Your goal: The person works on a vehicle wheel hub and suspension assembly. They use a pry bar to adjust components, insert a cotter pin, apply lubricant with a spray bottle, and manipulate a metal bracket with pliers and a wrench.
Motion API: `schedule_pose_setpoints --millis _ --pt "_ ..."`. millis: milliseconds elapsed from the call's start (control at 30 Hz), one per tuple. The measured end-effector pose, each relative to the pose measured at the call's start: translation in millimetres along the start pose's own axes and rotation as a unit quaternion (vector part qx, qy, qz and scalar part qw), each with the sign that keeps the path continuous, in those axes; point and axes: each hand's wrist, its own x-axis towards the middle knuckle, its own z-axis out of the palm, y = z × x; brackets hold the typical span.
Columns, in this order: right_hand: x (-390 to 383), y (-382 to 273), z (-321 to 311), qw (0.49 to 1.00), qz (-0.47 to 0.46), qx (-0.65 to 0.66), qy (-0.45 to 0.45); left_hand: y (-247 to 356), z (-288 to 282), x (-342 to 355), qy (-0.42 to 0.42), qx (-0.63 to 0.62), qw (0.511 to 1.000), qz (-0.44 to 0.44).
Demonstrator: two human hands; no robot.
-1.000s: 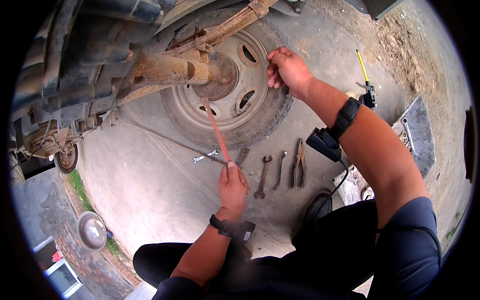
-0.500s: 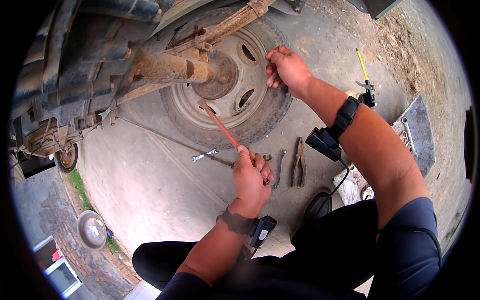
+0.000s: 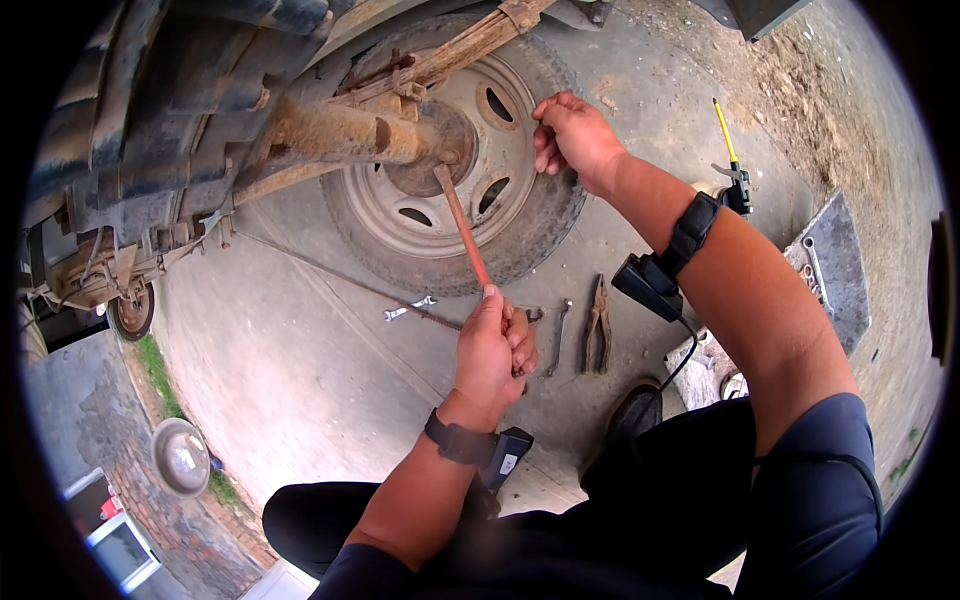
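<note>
Left hand (image 3: pixel 493 345) is closed around the lower end of a rusty rod (image 3: pixel 462 227). Over the last second the rod has swung up from the ground tools: its far tip, previously short of the wheel, now rests against the hub (image 3: pixel 432 148) where the axle (image 3: pixel 330 135) meets it. Judgement: the rod has been brought to its working point at the hub, ready to pry or drive.

Right hand (image 3: pixel 570 135) remains on the tyre (image 3: pixel 545 215), fingers curled over the tread, position unchanged; it appears to be steadying the wheel.

On the concrete floor (image 3: pixel 300 360) just beside the left hand lie a spanner (image 3: pixel 408 309), a second spanner (image 3: pixel 558 335) and pliers (image 3: pixel 598 325), untouched.
</note>
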Motion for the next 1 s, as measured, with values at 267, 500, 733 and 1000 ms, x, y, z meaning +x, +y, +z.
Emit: schedule_pose_setpoints --millis 267,500,733,1000 --pt "-22 -27 -31 0.995 0.018 -0.048 -0.088 -30 -20 -10 0.036 0.164 0.984 0.058" --pt "-102 -95 -94 0.95 -0.03 -0.272 -0.149 -81 -79 -18 -0.021 0.555 0.783 0.279" --pt "-164 -91 -143 0.919 0.076 -0.371 -0.111 -64 -107 -29 -0.185 0.784 0.562 0.186" --pt "-153 20 -156 0.767 0.077 -0.625 -0.121 -58 -124 -14 -0.227 0.835 0.481 0.136"
